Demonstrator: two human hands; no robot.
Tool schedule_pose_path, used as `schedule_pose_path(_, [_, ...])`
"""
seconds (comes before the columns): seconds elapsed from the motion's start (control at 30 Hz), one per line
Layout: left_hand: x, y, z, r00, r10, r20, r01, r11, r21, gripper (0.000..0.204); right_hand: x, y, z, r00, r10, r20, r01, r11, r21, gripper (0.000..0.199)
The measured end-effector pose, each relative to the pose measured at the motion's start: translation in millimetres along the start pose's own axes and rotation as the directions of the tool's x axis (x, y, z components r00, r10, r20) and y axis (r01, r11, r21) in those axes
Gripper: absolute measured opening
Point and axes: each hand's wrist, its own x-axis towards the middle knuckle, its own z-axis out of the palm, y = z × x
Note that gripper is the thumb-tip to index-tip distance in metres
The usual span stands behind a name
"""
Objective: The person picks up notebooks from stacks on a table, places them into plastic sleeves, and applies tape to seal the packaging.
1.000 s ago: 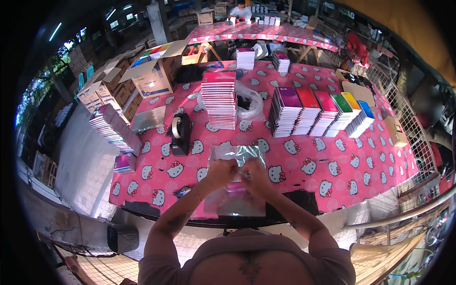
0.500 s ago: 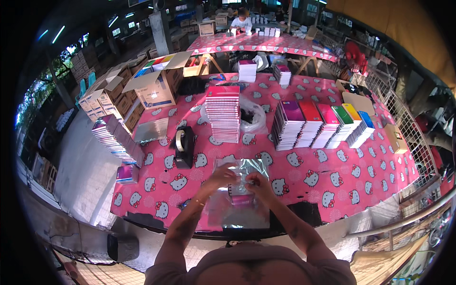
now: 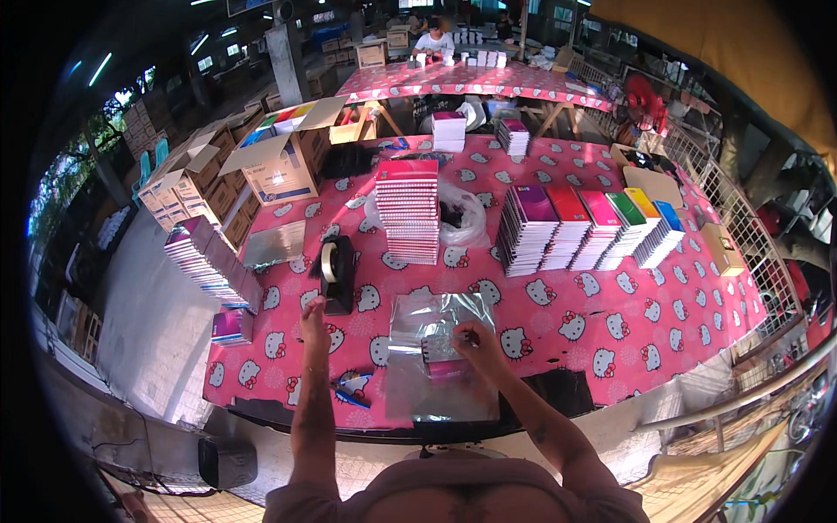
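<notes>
A sheet of clear plastic film (image 3: 445, 401) lies near the table's front edge. On it rests a spiral-bound notebook (image 3: 446, 370), its lower part purple, partly covered by film. My right hand (image 3: 475, 342) is at the notebook's upper right, with its fingers curled together; what they pinch is hidden. My left hand (image 3: 314, 315) is apart from the film, beside the near end of a black tape dispenser (image 3: 340, 283) with a pale roll, and its fingers are stretched forward with nothing visible in them. Blue-handled scissors (image 3: 352, 390) lie right of my left forearm.
Beyond the film stands a tall notebook stack (image 3: 408, 213). Colour-sorted notebook stacks (image 3: 571, 228) stand to the right, and a leaning stack (image 3: 209, 261) at the left edge. Open cartons (image 3: 279, 170) stand at the far left. A person (image 3: 433, 42) sits at the far table.
My left hand has left the film and moved left to the tape dispenser, uncovering the scissors. My right hand stays at the notebook.
</notes>
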Motion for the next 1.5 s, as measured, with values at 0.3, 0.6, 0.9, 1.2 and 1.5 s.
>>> schedule_pose_path(0.3, [-56,106,110,0.888,0.182,0.422,-0.414,-0.083,0.906,0.019,-7,12,-1,0.995,-0.030,-0.096,0.025,0.998,-0.050,0.022])
schedule_pose_path(0.6, [-86,82,280,0.122,-0.482,0.868,-0.947,0.206,0.248,0.026,-4,-2,5,1.000,-0.018,0.012,0.018,1.000,0.010,0.029])
schedule_pose_path(0.9, [-52,-38,203,0.381,-0.614,0.691,0.067,0.764,0.641,0.017,-5,11,1,0.998,-0.048,0.030,0.043,0.987,0.153,0.040])
schedule_pose_path(1.2, [-198,53,252,0.542,-0.007,0.841,-0.836,-0.110,0.538,0.067,-90,78,1,0.816,0.388,0.428,-0.575,0.618,0.537,0.031])
schedule_pose_path(1.5, [-223,11,158,0.901,0.052,0.431,-0.387,0.545,0.744,0.086,-76,59,11,0.966,0.112,0.234,-0.234,0.769,0.595,0.058])
